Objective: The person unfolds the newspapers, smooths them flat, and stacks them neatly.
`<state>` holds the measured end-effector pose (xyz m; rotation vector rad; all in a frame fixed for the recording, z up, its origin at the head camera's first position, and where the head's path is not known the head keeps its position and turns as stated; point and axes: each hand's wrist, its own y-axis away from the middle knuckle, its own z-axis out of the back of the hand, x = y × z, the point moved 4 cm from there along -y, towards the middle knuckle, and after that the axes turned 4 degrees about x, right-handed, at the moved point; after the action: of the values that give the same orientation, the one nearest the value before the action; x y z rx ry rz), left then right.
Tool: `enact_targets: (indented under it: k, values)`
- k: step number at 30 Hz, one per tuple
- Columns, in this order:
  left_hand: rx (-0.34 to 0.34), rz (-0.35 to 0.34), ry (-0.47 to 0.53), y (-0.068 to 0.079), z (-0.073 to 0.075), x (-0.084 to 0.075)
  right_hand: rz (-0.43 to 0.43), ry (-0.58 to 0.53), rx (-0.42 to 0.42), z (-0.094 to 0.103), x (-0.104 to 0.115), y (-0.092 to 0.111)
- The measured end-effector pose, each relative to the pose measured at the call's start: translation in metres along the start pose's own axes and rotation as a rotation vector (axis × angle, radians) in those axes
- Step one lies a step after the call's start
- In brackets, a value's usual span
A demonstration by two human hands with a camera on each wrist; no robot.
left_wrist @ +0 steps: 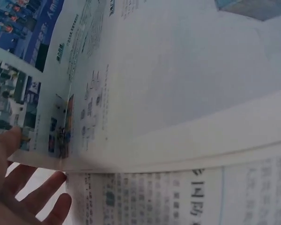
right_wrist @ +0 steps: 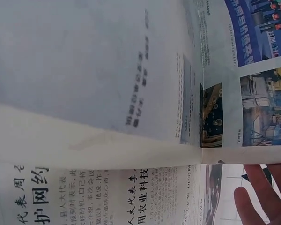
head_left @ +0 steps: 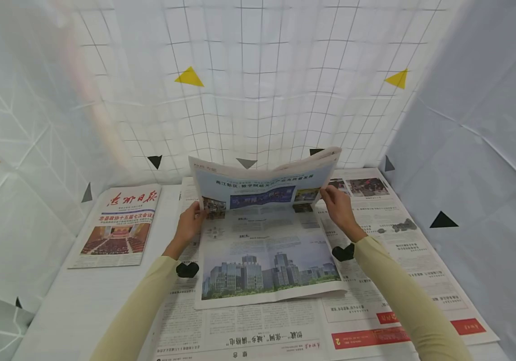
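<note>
A newspaper (head_left: 264, 235) is bent along a middle crease, its upper half raised toward the back wall and its lower half lying flat with a picture of city buildings. My left hand (head_left: 190, 220) pinches its left edge near the crease; in the left wrist view the thumb of that hand (left_wrist: 18, 183) lies over a photo, with the fingers behind the sheet. On the opposite edge, at about the same height, my right hand (head_left: 338, 205) pinches the paper. Fingers (right_wrist: 255, 201) of the right hand show below the sheet's edge in the right wrist view.
Spread newspaper sheets (head_left: 393, 250) lie beneath the held one on the white table (head_left: 104, 306). A folded newspaper (head_left: 120, 225) with a red title sits at the left. White sheeting (head_left: 267, 100) with grid lines and triangles rises behind, and grey sheeting (head_left: 474, 150) stands at the right.
</note>
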<state>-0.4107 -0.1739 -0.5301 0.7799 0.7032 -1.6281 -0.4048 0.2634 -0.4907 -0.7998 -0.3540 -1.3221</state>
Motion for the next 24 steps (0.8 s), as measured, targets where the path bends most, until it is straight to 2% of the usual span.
enact_targets:
  k: [3, 7, 13, 19, 24]
  values:
    - [-0.02, -0.002, -0.033, 0.002, 0.002, -0.004, 0.014, 0.012, -0.021, 0.002, 0.001, 0.001]
    - [-0.052, 0.05, -0.069, 0.003, 0.004, -0.006, 0.008, 0.01, -0.049, 0.004, 0.001, 0.001]
    - [-0.054, 0.085, -0.077, 0.004, 0.001, 0.001, -0.025, 0.021, -0.047, 0.002, -0.001, 0.001]
    - [-0.046, 0.098, -0.039, 0.006, -0.002, 0.007, -0.065, 0.011, 0.022, -0.007, -0.006, 0.005]
    - [-0.02, 0.091, -0.032, 0.009, -0.002, 0.006, -0.048, 0.092, 0.108, -0.016, -0.008, 0.01]
